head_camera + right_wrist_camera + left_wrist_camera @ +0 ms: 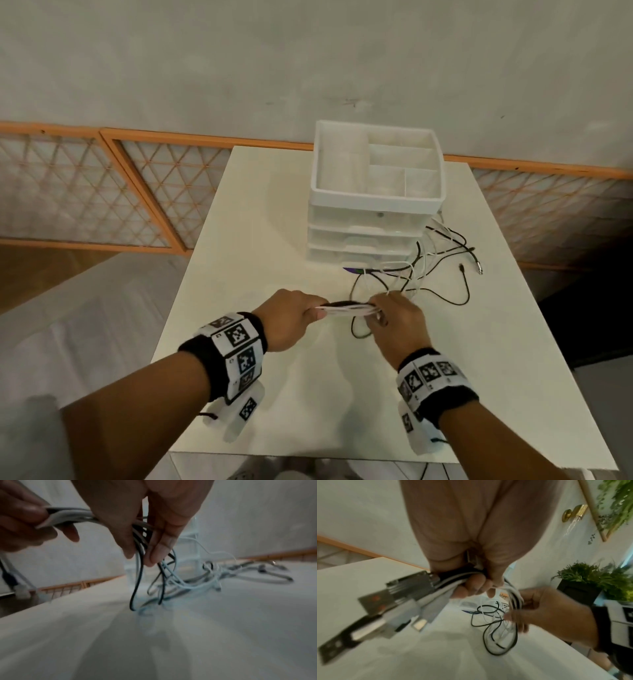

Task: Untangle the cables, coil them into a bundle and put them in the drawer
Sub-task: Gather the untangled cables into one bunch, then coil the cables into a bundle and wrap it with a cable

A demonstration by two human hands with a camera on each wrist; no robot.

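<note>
the left hand grips one end of a flat bunch of cables, fingers curled round it. the right hand holds the other end, fingers pinched narrow on the strands. the bunch runs left to right between the hands, above the near middle of the desk. the loose cable tails lie far and right of the right hand, beside the closed drawer unit. judgement: the right hand is nearer the slack and should draw it in.
</note>
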